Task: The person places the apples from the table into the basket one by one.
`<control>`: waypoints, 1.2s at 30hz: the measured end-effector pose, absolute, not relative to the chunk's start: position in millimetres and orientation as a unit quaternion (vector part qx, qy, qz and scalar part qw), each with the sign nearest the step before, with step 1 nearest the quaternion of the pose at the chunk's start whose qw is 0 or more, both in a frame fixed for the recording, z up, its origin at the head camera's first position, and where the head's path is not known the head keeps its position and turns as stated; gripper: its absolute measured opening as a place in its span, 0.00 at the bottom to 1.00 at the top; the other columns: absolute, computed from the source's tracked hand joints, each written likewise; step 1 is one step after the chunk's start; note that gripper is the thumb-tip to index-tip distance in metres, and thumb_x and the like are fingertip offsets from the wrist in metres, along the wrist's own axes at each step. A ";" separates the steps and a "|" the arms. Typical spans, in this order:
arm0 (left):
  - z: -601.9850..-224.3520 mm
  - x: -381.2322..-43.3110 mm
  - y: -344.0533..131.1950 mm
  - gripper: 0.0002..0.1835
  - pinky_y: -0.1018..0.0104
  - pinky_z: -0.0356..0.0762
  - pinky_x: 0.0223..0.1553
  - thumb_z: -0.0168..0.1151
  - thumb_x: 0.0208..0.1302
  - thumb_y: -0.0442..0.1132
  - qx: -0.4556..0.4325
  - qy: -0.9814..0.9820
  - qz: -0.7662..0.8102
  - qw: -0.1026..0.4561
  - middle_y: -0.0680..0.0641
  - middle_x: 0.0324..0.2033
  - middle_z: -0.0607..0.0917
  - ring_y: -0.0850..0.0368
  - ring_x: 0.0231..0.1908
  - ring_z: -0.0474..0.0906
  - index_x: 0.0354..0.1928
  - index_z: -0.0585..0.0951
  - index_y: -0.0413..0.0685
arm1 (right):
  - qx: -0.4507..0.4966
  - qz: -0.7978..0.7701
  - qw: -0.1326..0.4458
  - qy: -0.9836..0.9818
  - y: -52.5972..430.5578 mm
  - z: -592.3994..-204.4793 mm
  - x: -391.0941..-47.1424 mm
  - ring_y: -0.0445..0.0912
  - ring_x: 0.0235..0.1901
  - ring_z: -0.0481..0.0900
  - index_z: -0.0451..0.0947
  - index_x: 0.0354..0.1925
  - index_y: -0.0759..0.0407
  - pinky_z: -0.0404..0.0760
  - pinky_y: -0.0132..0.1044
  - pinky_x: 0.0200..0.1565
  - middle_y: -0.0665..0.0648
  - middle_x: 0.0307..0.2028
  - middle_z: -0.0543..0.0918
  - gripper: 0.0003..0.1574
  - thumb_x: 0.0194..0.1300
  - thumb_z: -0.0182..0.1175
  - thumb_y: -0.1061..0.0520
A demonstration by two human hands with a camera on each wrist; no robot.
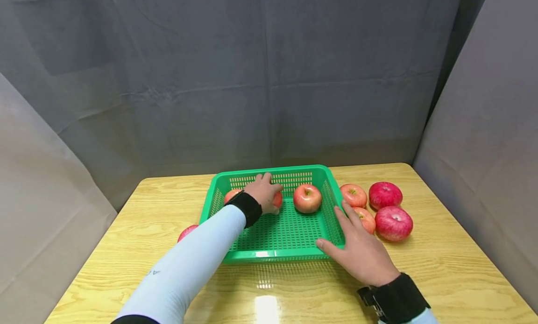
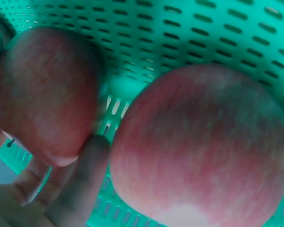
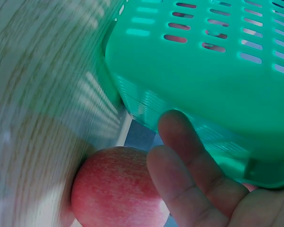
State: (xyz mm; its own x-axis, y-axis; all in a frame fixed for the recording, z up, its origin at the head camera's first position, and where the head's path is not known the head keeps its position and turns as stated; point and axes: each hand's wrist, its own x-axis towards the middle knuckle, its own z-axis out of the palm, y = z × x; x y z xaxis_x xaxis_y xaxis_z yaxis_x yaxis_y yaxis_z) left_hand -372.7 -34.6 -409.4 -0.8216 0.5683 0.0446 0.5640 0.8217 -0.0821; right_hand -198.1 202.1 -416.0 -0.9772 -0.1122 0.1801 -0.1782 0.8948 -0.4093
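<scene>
Inside the green plastic basket (image 1: 269, 255), my left hand (image 1: 261, 193) grips a red apple (image 2: 47, 94), its fingers and thumb around the fruit; in the head view the hand covers most of it. Another apple (image 2: 199, 146) sits close beside, partly hidden behind the wrist in the head view. A third apple (image 1: 307, 198) rests in the basket's right half. My right hand (image 1: 363, 251) is at the basket's near right corner with fingers extended along the rim. In the right wrist view, its fingertips (image 3: 175, 125) lie by the basket's outer wall.
Right of the basket stand two paler apples (image 1: 353, 195) and two deep-red apples (image 1: 393, 223). A pink-red apple (image 1: 187, 231) shows at the left, partly behind my left forearm. The wooden table (image 1: 105, 235) is bordered by grey cloth (image 1: 269, 81) at the back and sides.
</scene>
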 end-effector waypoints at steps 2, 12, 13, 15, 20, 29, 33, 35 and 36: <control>-409.3 -372.7 -34.3 0.35 0.54 0.78 0.34 0.72 0.47 0.60 -0.299 -0.953 0.036 0.042 0.44 0.51 0.70 0.48 0.46 0.65 0.60 0.75 0.65 | 0.075 0.217 0.077 -0.970 202.0 -415.5 -198.1 0.60 0.59 0.64 0.49 0.73 0.58 0.80 0.58 0.40 0.59 0.72 0.47 0.66 0.52 0.45 0.16; -409.4 -371.8 -35.2 0.34 0.54 0.78 0.35 0.71 0.49 0.59 -0.308 -0.950 0.035 0.045 0.45 0.49 0.71 0.50 0.44 0.67 0.61 0.74 0.64 | 0.083 0.229 0.079 -0.967 202.3 -415.9 -197.6 0.59 0.57 0.67 0.50 0.72 0.58 0.81 0.52 0.35 0.58 0.73 0.44 0.65 0.53 0.46 0.17; -409.9 -372.0 -36.1 0.35 0.54 0.78 0.35 0.70 0.50 0.60 -0.311 -0.949 0.035 0.046 0.45 0.49 0.71 0.50 0.44 0.67 0.61 0.74 0.64 | 0.083 0.229 0.079 -0.967 202.1 -415.7 -197.4 0.59 0.56 0.67 0.50 0.72 0.58 0.81 0.52 0.34 0.58 0.73 0.44 0.65 0.53 0.46 0.17; -410.2 -372.0 -38.1 0.35 0.54 0.78 0.35 0.69 0.50 0.60 -0.316 -0.947 0.031 0.045 0.46 0.49 0.72 0.50 0.43 0.67 0.62 0.73 0.63 | 0.084 0.229 0.079 -0.967 202.0 -415.3 -197.0 0.60 0.56 0.67 0.50 0.72 0.59 0.81 0.52 0.34 0.58 0.73 0.45 0.66 0.53 0.46 0.17; -406.1 -371.8 -44.7 0.33 0.55 0.77 0.37 0.66 0.53 0.59 -0.321 -0.946 0.015 0.040 0.47 0.49 0.73 0.51 0.42 0.68 0.62 0.73 0.61 | 0.079 0.229 0.077 -0.967 202.4 -414.5 -196.4 0.60 0.56 0.67 0.50 0.72 0.58 0.81 0.54 0.36 0.58 0.73 0.45 0.66 0.53 0.45 0.16; -378.2 -363.7 -59.0 0.31 0.52 0.77 0.45 0.63 0.59 0.57 -0.281 -0.959 0.021 0.022 0.47 0.56 0.73 0.49 0.51 0.69 0.64 0.71 0.59 | 0.070 0.228 0.072 -0.969 207.2 -415.4 -199.6 0.59 0.57 0.67 0.48 0.73 0.57 0.80 0.49 0.33 0.57 0.73 0.45 0.66 0.52 0.45 0.16; -367.4 -361.6 -67.6 0.32 0.54 0.78 0.45 0.63 0.60 0.57 -0.270 -0.962 0.036 0.010 0.47 0.56 0.73 0.50 0.51 0.69 0.65 0.69 0.59 | 0.070 0.227 0.071 -0.969 208.0 -417.3 -202.0 0.60 0.57 0.66 0.48 0.73 0.57 0.80 0.52 0.35 0.58 0.73 0.45 0.66 0.52 0.45 0.16; -362.6 -361.7 -72.9 0.31 0.55 0.78 0.44 0.63 0.60 0.57 -0.265 -0.963 0.039 0.008 0.46 0.56 0.72 0.50 0.51 0.69 0.65 0.70 0.60 | 0.070 0.227 0.072 -0.969 208.3 -418.0 -203.5 0.60 0.57 0.67 0.48 0.73 0.57 0.80 0.54 0.36 0.58 0.73 0.45 0.67 0.52 0.45 0.16; -360.0 -361.6 -75.5 0.31 0.55 0.78 0.44 0.62 0.60 0.57 -0.262 -0.964 0.040 0.008 0.47 0.56 0.72 0.50 0.51 0.69 0.65 0.70 0.61 | 0.070 0.226 0.073 -0.969 208.4 -418.2 -204.3 0.60 0.57 0.67 0.48 0.73 0.57 0.80 0.54 0.36 0.58 0.73 0.45 0.67 0.52 0.45 0.15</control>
State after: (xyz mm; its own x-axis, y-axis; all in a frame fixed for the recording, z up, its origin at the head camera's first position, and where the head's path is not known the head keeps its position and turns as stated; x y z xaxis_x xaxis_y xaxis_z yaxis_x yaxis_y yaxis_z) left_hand -361.6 -75.5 -360.0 -0.8630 0.5053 -0.0049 0.5039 0.8599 -0.0808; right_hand -204.3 208.4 -418.2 -0.9795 -0.1029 0.1732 -0.1689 0.8883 -0.4270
